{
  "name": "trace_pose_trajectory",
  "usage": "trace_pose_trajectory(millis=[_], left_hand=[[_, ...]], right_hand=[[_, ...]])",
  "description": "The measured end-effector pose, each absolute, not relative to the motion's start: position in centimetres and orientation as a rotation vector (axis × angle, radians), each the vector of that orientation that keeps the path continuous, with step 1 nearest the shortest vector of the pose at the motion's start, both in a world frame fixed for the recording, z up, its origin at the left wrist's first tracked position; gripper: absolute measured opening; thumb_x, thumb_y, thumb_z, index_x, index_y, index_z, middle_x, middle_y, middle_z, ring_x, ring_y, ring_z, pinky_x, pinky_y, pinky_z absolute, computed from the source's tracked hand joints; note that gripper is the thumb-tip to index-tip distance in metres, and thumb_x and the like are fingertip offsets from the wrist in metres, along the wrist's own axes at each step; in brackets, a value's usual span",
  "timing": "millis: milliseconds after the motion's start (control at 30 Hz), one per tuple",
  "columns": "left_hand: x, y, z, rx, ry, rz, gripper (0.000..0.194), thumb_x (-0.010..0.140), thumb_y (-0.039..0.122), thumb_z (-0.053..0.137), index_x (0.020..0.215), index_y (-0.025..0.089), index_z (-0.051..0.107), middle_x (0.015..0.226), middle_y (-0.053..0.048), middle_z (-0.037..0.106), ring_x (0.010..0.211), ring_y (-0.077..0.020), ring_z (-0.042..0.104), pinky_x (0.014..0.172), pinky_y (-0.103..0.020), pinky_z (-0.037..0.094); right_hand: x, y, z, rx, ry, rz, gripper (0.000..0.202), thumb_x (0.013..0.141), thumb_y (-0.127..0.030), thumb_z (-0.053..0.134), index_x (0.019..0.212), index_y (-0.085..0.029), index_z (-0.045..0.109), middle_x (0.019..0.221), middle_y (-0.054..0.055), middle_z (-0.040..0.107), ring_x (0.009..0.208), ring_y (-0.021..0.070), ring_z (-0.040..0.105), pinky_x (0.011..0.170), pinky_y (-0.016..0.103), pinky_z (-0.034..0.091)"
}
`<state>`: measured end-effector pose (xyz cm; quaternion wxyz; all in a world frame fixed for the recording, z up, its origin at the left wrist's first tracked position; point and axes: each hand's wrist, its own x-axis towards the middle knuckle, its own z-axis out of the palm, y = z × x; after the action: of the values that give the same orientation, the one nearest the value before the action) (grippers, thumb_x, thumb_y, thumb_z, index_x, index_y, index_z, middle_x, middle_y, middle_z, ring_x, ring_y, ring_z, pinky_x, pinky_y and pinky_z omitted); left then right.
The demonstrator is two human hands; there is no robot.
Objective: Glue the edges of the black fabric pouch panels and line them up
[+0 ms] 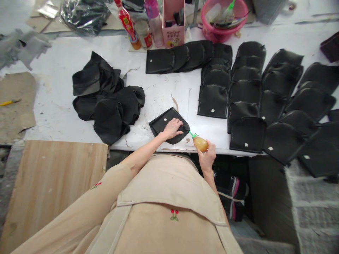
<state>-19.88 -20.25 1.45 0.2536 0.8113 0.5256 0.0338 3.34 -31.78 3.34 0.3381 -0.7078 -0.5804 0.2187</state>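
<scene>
A black leather-like piece point(162, 121) with a small pale square mark lies near the table's front edge. My left hand point(173, 129) rests on its right part, fingers spread and thumb apart. In my right hand point(207, 155) is a squeeze glue bottle point(200, 144), rounded and filled with amber liquid. Its thin green nozzle points left, and the tip meets the right edge of the black piece, close to my left fingertips. Whether any liquid is coming out is too small to tell.
To the left is a loose heap of black pieces point(109, 102). Overlapping rows of similar black pieces point(245, 91) cover the right side. Bottles, a pink box point(173, 33) and a pink basin point(212, 33) stand at the back. A yellow knife-like tool point(7, 103) lies far left.
</scene>
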Motion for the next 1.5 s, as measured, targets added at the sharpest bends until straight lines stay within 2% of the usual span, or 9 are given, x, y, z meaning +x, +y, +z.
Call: trace_pose_trajectory(millis=[333,533,800,1100,1167,1333,1500], left_hand=[[-20.0,-20.4,1.2,2.261,1.409,0.084,0.039,0.082,0.036,0.078,0.111,0.019,0.06,0.113,-0.009,0.06,0.109,-0.0268,0.051,0.097,-0.038,0.043],[-19.8,-20.5,1.3,2.237,1.43,0.078,0.039,0.081,0.034,0.079,0.111,0.019,0.059,0.115,-0.009,0.059,0.11,-0.0268,0.051,0.097,-0.038,0.042],[-19.8,-20.6,1.1,2.258,1.435,0.065,0.041,0.081,0.036,0.079,0.111,0.017,0.059,0.114,-0.01,0.06,0.11,-0.027,0.051,0.096,-0.038,0.042],[-20.2,-20.7,1.8,2.318,1.398,0.055,0.041,0.081,0.036,0.079,0.113,0.018,0.06,0.116,-0.01,0.059,0.113,-0.027,0.052,0.098,-0.039,0.042],[-20.5,-21.5,2.4,2.333,1.426,0.029,0.047,0.079,0.036,0.08,0.117,0.018,0.061,0.121,-0.012,0.059,0.117,-0.0287,0.051,0.101,-0.041,0.041],[-21.3,-24.0,3.1,2.225,1.538,-0.122,0.078,0.073,0.042,0.085,0.141,0.02,0.051,0.141,-0.017,0.05,0.129,-0.0338,0.046,0.1,-0.043,0.043],[-21.4,-24.8,2.5,2.206,1.578,-0.152,0.081,0.076,0.038,0.083,0.147,0.023,0.047,0.147,-0.016,0.048,0.137,-0.0345,0.039,0.107,-0.046,0.037]], right_hand=[[3.2,-31.9,3.8,-1.836,-1.568,0.628,0.048,0.085,-0.051,0.068,0.121,-0.02,0.06,0.103,0.009,0.063,0.097,0.0266,0.062,0.085,0.041,0.054],[3.5,-31.6,3.9,-1.833,-1.538,0.622,0.048,0.086,-0.05,0.068,0.122,-0.019,0.06,0.107,0.01,0.063,0.098,0.0263,0.062,0.084,0.041,0.055],[3.3,-33.0,4.1,-1.785,-1.628,0.67,0.044,0.086,-0.046,0.069,0.12,-0.02,0.06,0.103,0.007,0.063,0.093,0.0243,0.062,0.082,0.038,0.055],[3.1,-33.3,4.3,-1.747,-1.651,0.675,0.042,0.087,-0.045,0.068,0.121,-0.02,0.059,0.103,0.008,0.064,0.096,0.0253,0.062,0.085,0.04,0.053],[3.0,-33.3,4.3,-1.749,-1.645,0.676,0.043,0.087,-0.046,0.068,0.121,-0.02,0.059,0.103,0.008,0.064,0.096,0.0257,0.062,0.085,0.041,0.054],[3.0,-33.7,4.2,-1.746,-1.65,0.675,0.043,0.087,-0.045,0.069,0.12,-0.02,0.06,0.102,0.008,0.065,0.094,0.0256,0.063,0.083,0.04,0.054],[2.8,-34.4,4.2,-1.681,-1.673,0.729,0.043,0.088,-0.043,0.069,0.123,-0.02,0.059,0.106,0.009,0.065,0.097,0.0255,0.063,0.084,0.039,0.055]])
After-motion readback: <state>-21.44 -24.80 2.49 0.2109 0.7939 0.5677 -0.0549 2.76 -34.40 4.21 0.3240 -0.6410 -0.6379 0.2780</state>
